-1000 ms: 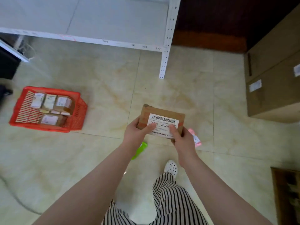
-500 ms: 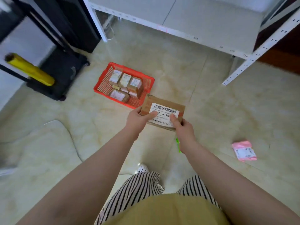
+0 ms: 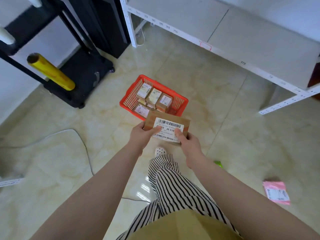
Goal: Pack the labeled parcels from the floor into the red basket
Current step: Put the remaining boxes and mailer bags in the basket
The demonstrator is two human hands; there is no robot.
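We pinched the stiff, seemingly light cardboard parcel (image 3: 167,129) by its near corners, left hand (image 3: 141,135) and right hand (image 3: 187,144) both gripping.

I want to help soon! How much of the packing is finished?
Several small labeled brown boxes already sit in the red plastic basket. The left hand and right hand hold a flat brown cardboard parcel beside it. A pink labeled mailer still lies on the floor.

A parcel (image 3: 167,129) is sitting between both hands, just near of the basket (image 3: 180,103) holding small boxes (image 3: 153,97). A shelf rack (image 3: 225,32) is standing far right, a flat mailer (image 3: 276,193) lying near right on the floor (image 3: 225,127).
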